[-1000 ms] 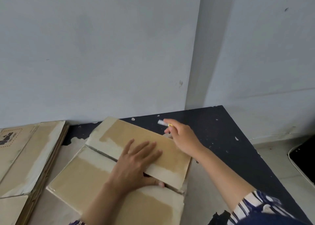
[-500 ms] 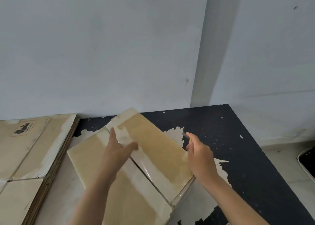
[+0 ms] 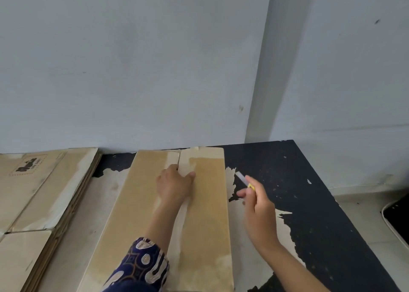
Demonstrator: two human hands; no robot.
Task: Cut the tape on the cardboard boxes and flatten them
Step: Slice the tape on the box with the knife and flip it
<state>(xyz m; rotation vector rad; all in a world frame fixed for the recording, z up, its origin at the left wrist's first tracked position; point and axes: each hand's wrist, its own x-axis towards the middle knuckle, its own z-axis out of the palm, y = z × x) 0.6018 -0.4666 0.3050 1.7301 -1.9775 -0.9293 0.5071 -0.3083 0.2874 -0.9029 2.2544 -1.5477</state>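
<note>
A brown cardboard box (image 3: 205, 214) lies flat on the table, its long side running away from me toward the wall, with a seam down the middle between two flaps. My left hand (image 3: 174, 184) rests on that seam near the far end, fingers curled at the flap edge. Just right of the box, my right hand (image 3: 257, 205) holds a small cutter (image 3: 244, 181) with a yellow body and its blade pointing up and left, above the table and clear of the cardboard.
A stack of flattened cardboard boxes (image 3: 39, 192) lies at the left against the wall. The black table (image 3: 309, 203) has peeling paint and ends at the right, with floor beyond. The grey wall stands right behind the box.
The box has turned from a diagonal lie to pointing straight at the wall. My left hand moved onto the seam's far end. My right hand stays beside the box with the cutter.
</note>
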